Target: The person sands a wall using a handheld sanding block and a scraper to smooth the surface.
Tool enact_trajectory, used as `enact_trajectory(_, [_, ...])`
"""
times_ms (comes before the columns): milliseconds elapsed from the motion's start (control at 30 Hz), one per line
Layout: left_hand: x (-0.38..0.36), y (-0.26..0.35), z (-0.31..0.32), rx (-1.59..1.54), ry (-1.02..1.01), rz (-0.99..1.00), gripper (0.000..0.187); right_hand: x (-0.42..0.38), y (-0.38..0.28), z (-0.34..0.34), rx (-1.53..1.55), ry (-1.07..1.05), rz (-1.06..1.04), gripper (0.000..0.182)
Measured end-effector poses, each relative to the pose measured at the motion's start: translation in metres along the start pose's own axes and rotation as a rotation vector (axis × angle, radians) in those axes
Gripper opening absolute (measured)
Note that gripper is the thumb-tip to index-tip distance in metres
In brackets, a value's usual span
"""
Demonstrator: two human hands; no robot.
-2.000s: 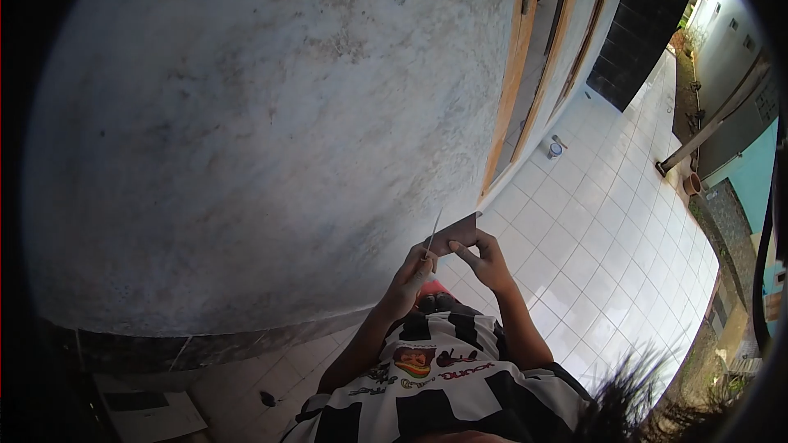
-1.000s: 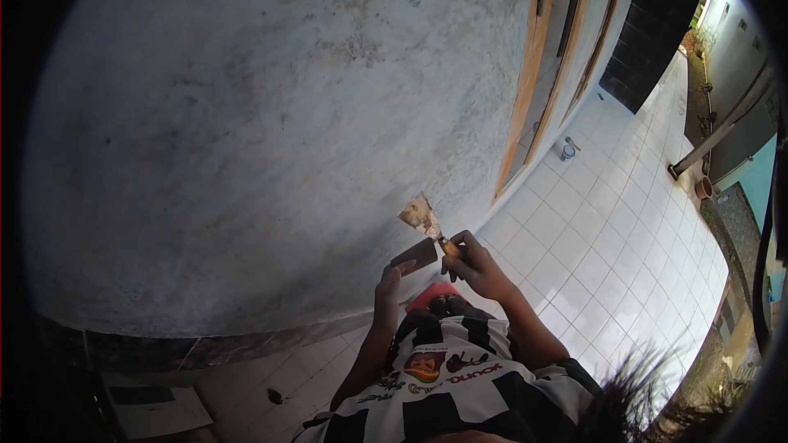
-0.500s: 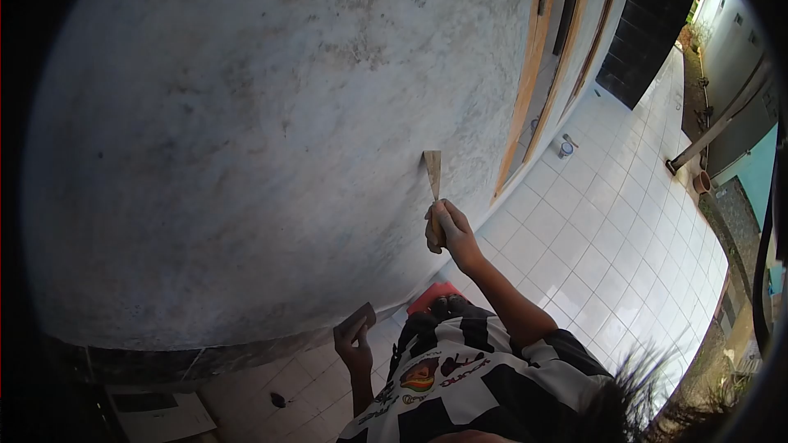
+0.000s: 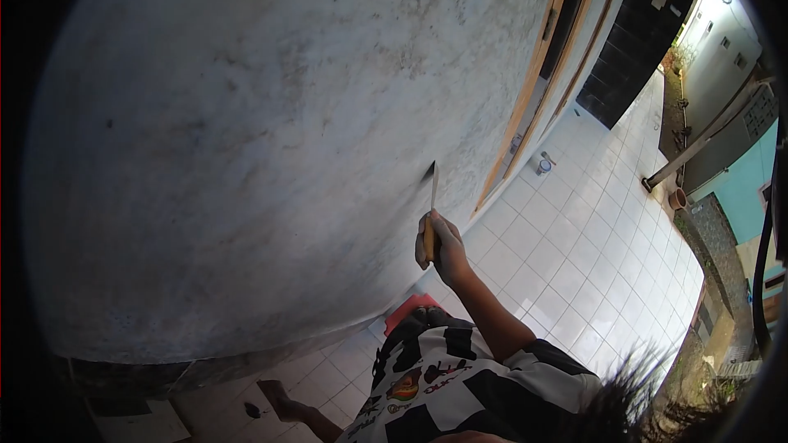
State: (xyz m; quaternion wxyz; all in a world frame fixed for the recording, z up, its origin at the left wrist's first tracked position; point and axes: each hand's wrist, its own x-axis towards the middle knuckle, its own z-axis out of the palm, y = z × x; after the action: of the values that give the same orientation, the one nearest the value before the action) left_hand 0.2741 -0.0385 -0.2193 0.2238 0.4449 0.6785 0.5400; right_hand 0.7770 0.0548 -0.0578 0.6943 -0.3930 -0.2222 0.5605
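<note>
Your right hand [image 4: 439,244] is closed around the handle of a scraper [image 4: 432,197], its blade edge against the wall [image 4: 246,131]. Your left hand [image 4: 277,400] hangs low holding a dark pad [image 4: 268,386], fingers curled on it.

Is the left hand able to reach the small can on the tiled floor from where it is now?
Probably not. The left hand hangs low beside the body, while the small can stands far off along the wall, near the wooden door frame.
</note>
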Motion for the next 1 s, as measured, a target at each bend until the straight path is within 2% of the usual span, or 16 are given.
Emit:
enact_trajectory(100, [0.051, 0.009, -0.033, -0.012, 0.136, 0.077, 0.055, 0.02, -0.02, -0.007, -0.034, 0.061, -0.144, 0.04])
enact_trajectory(200, [0.096, 0.029, -0.038, -0.052, 0.294, 0.175, 0.059, 0.005, -0.007, 0.018, -0.017, 0.0, -0.068, 0.039])
enact_trajectory(267, [0.109, 0.052, -0.023, -0.074, 0.403, 0.226, 0.061, -0.009, 0.01, 0.033, 0.011, -0.162, 0.051, 0.037])
enact_trajectory(367, [0.132, 0.116, 0.024, -0.083, 0.552, 0.314, 0.066, -0.009, 0.008, 0.046, 0.001, -0.198, 0.05, 0.042])
enact_trajectory(467, [0.14, 0.146, 0.038, -0.103, 0.666, 0.414, 0.07, -0.015, 0.013, 0.068, -0.027, -0.175, 0.008, 0.042])
enact_trajectory(500, [0.142, 0.154, 0.04, -0.116, 0.703, 0.451, 0.072, -0.026, 0.022, 0.078, -0.065, -0.204, 0.07, 0.043])
enact_trajectory(533, [0.142, 0.167, 0.044, -0.121, 0.691, 0.456, 0.072, -0.034, 0.031, 0.083, -0.103, -0.233, 0.135, 0.044])
enact_trajectory(633, [0.135, 0.184, 0.046, -0.124, 0.6, 0.521, 0.085, -0.023, 0.034, 0.065, -0.088, -0.205, 0.089, 0.047])
enact_trajectory(667, [0.14, 0.177, 0.036, 0.249, 0.738, 0.73, 0.051, -0.017, 0.03, 0.057, -0.046, -0.173, 0.053, 0.049])
enact_trajectory(700, [0.143, 0.178, 0.029, 0.637, 0.855, 0.937, 0.043, -0.014, 0.027, 0.055, -0.081, -0.169, 0.005, 0.05])
enact_trajectory(733, [0.146, 0.177, 0.029, 0.644, 0.839, 0.95, 0.043, -0.021, 0.034, 0.06, -0.067, -0.156, 0.012, 0.05])
enact_trajectory(800, [0.144, 0.18, 0.049, -0.268, 0.652, 0.683, 0.043, -0.032, 0.049, 0.075, -0.11, -0.261, 0.168, 0.049])
enact_trajectory(833, [0.134, 0.197, 0.056, -0.261, 0.644, 0.689, 0.043, -0.038, 0.075, 0.075, -0.179, -0.267, 0.18, 0.048])
enact_trajectory(900, [0.114, 0.231, 0.064, 0.125, 0.644, 0.802, 0.053, -0.04, 0.078, 0.08, -0.169, -0.303, 0.139, 0.046])
enact_trajectory(933, [0.121, 0.223, 0.061, 0.135, 0.636, 0.807, 0.053, -0.041, 0.078, 0.082, -0.166, -0.343, 0.096, 0.045])
enact_trajectory(1000, [0.118, 0.226, 0.051, 0.164, 0.615, 0.817, 0.053, -0.034, 0.064, 0.078, -0.08, -0.245, 0.022, 0.029])
